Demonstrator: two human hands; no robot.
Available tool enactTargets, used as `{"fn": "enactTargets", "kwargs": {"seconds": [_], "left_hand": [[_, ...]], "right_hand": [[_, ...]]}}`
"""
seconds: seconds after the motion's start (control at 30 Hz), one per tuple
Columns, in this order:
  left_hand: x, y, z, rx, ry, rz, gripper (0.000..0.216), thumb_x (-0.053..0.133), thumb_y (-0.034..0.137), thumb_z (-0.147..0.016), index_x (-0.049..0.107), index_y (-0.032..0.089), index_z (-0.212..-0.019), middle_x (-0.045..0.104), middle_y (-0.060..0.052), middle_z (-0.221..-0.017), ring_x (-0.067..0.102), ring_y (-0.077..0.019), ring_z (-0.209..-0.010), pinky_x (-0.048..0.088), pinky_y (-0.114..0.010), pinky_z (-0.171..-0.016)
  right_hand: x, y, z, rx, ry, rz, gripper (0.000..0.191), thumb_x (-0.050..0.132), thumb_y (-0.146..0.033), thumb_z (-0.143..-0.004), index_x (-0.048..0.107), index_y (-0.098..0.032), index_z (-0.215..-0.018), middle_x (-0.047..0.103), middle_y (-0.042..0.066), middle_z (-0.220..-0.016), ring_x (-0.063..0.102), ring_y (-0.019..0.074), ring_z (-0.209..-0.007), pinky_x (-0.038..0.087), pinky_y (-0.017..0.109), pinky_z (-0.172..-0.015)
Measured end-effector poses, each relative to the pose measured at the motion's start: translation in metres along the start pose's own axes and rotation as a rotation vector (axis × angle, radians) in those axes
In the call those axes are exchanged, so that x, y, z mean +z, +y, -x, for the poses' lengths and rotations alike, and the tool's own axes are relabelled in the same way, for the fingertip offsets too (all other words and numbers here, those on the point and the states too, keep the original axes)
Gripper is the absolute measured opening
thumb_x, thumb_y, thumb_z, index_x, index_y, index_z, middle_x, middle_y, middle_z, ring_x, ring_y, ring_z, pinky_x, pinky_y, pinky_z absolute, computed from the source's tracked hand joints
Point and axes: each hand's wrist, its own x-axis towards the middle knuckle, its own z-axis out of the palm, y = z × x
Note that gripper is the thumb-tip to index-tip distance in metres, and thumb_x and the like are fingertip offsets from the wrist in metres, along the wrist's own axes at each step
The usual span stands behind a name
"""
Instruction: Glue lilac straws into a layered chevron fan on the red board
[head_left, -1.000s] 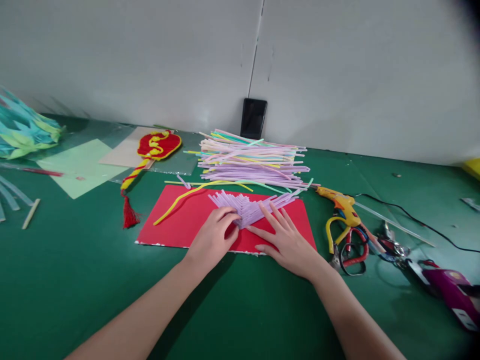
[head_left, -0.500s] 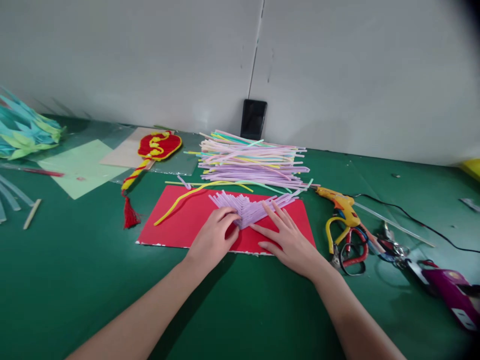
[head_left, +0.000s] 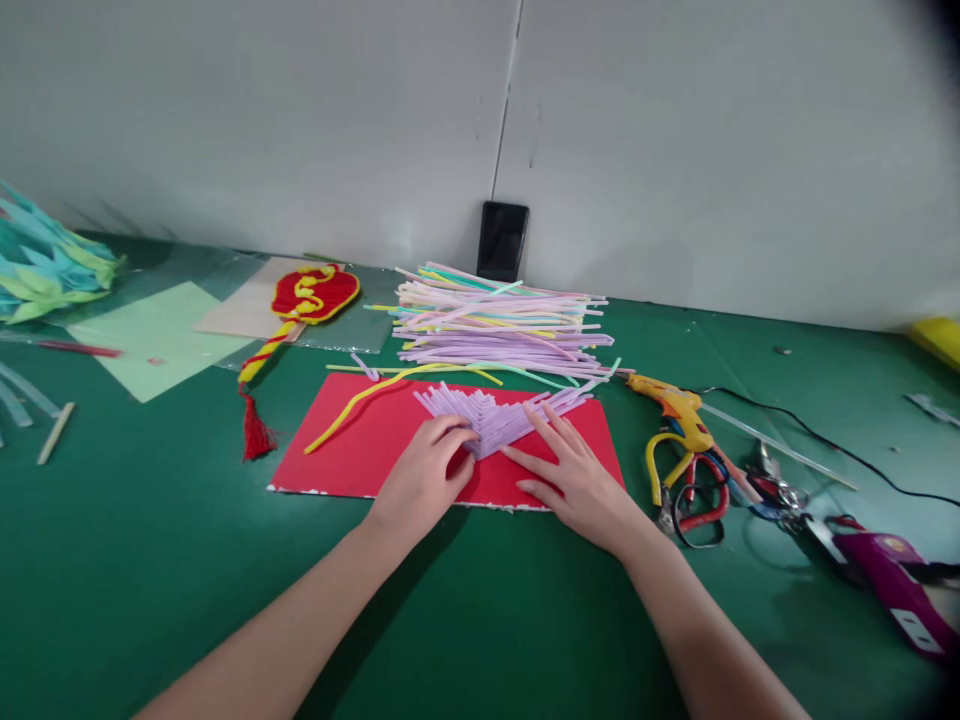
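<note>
Slight view shift: red board on green tabletop, grey wall.

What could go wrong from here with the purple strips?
The purple strips sit in a V under the fingers of the left hand and right hand; a slip might skew them.
The loose yellow strip, partly over the red board, could get snagged.
The glue gun, beside the board, might get bumped.
</note>
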Motion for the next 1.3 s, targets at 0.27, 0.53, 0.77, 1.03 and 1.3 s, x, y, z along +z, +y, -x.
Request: {"fn": "enactTargets", "kwargs": {"seconds": [0.27, 0.53, 0.77, 1.03, 1.3], "left_hand": [[0.0, 0.0, 0.001, -0.005, -0.001, 0.015, 0.023, 0.054, 0.011, -0.082, 0.058, 0.021, -0.103, 0.057, -0.006, -0.112, 0.056, -0.0219, -0.107, 0.05, -0.043, -0.092], [0.0, 0.0, 0.0, -0.021, -0.015, 0.011, 0.023, 0.053, 0.012, -0.083, 0.058, 0.021, -0.103, 0.057, -0.006, -0.112, 0.055, -0.022, -0.107, 0.05, -0.043, -0.091], [-0.001, 0.0, 0.0, -0.016, -0.024, 0.018, 0.022, 0.053, 0.012, -0.083, 0.057, 0.021, -0.103, 0.057, -0.006, -0.112, 0.055, -0.0214, -0.107, 0.049, -0.042, -0.093], [0.0, 0.0, 0.0, -0.013, -0.018, 0.02, 0.022, 0.053, 0.012, -0.083, 0.058, 0.021, -0.103, 0.057, -0.006, -0.112, 0.055, -0.0213, -0.107, 0.049, -0.041, -0.093], [0.001, 0.0, 0.0, -0.014, -0.011, 0.019, 0.023, 0.054, 0.011, -0.082, 0.058, 0.02, -0.103, 0.057, -0.006, -0.112, 0.055, -0.0206, -0.107, 0.048, -0.041, -0.094]], "right_hand": [[0.0, 0.006, 0.002, 0.049, 0.011, 0.017, 0.039, 0.04, -0.04, -0.092, 0.047, -0.04, -0.13, 0.01, -0.008, -0.154, 0.009, 0.0291, -0.141, 0.025, 0.054, -0.11], [-0.001, 0.006, 0.002, 0.05, 0.013, 0.048, 0.04, 0.039, -0.041, -0.093, 0.046, -0.039, -0.132, 0.009, -0.006, -0.155, 0.008, 0.029, -0.141, 0.024, 0.053, -0.111], [-0.005, 0.01, 0.004, 0.1, 0.033, 0.052, 0.039, 0.037, -0.041, -0.093, 0.049, -0.037, -0.13, 0.006, -0.007, -0.155, 0.007, 0.0283, -0.141, 0.023, 0.051, -0.111], [-0.005, 0.012, 0.002, 0.102, 0.031, 0.033, 0.037, 0.037, -0.039, -0.094, 0.053, -0.035, -0.127, 0.01, -0.006, -0.155, 0.01, 0.0279, -0.141, 0.024, 0.05, -0.111], [-0.005, 0.026, 0.011, 0.125, 0.071, 0.043, 0.039, 0.038, -0.038, -0.094, 0.046, -0.038, -0.132, 0.008, -0.007, -0.155, 0.008, 0.0283, -0.141, 0.023, 0.05, -0.112]]}}
